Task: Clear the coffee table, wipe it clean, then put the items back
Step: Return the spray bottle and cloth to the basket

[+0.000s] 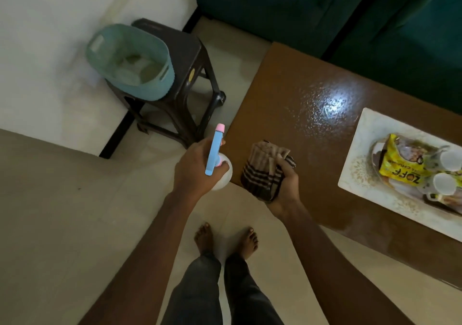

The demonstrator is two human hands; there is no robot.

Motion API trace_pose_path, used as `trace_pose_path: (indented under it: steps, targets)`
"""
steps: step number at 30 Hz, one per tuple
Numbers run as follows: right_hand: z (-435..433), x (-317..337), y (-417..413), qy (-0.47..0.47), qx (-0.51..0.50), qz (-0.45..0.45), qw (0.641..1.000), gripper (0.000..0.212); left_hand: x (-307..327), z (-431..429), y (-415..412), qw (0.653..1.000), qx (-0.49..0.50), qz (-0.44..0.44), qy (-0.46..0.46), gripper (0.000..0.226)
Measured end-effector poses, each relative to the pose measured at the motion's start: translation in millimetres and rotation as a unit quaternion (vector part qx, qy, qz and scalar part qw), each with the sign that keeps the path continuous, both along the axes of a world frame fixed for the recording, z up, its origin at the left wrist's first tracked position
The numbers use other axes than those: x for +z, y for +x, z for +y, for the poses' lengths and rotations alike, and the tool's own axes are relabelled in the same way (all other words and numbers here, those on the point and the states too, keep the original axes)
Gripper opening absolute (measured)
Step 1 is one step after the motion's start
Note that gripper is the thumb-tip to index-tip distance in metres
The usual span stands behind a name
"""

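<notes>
coffee table 1 | white tray 1 | white cups 2 | yellow snack packet 1 | spray bottle 1 | striped cloth 1 | teal basket 1 | dark plastic stool 1 | green sofa 1 | left hand and right hand, together 2 | bare feet 2

The yellow snack packet on the tray reads "ZOFF".
</notes>
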State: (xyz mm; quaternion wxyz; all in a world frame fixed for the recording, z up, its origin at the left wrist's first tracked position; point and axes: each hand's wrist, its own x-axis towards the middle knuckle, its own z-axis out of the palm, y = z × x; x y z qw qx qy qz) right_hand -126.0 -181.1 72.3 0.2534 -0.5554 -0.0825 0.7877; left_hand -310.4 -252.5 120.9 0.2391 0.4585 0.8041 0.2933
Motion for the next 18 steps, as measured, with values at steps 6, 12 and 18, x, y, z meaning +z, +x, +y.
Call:
trace_pose_path:
  steps: [6, 12, 18]
  targets:
    - [21, 79, -31, 0.136, 0.099, -0.087, 0.982, 0.027, 65, -8, -3, 1.000, 0.021, -0.003, 0.013, 0.035]
    - [16, 129, -42, 0.460, 0.229, -0.198, 0.835, 0.031, 107, -24, -10, 0.999, 0.046, 0.011, 0.003, 0.030]
    - [20, 145, -44, 0.611, 0.369, -0.293, 0.636, 0.058, 142, -41, -26, 0.998, 0.065, 0.016, -0.017, 0.031]
